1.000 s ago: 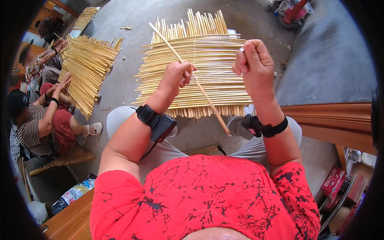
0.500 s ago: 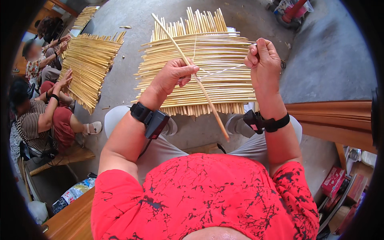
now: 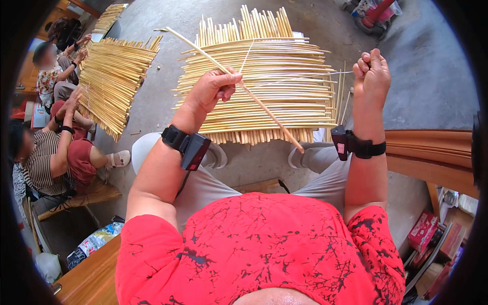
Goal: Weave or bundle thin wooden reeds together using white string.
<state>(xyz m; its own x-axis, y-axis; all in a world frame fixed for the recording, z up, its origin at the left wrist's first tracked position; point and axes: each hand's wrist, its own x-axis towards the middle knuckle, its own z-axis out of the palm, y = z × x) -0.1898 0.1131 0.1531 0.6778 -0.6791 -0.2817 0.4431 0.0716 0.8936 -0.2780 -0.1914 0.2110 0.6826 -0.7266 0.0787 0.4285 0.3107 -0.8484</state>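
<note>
My left hand (image 3: 214,90) is closed around a thin pale stalk (image 3: 272,113), which slants from upper left to lower right above a layer of similar stalks. To the right, my right hand (image 3: 372,76) pinches a thin white string (image 3: 341,72), stretched toward the held stalk. A second length of string (image 3: 247,55) runs from near my left fingers up to the far edge of the layer. Beneath both lies the mat of stalks (image 3: 300,94), laid crosswise, with more stalk ends poking out on its far and near sides. Where string meets stalk is partly hidden by my left fingers.
At the left, two people sit by another spread of stalks (image 3: 114,84), their hands on or near it. A wooden panel (image 3: 424,152) stands at my right, with boxes (image 3: 423,229) below it. A wooden surface (image 3: 94,277) is at lower left.
My right hand has moved right, drawing the string out longer and straighter. My left hand has shifted slightly left and up, and the stalk lies at a flatter slant.
</note>
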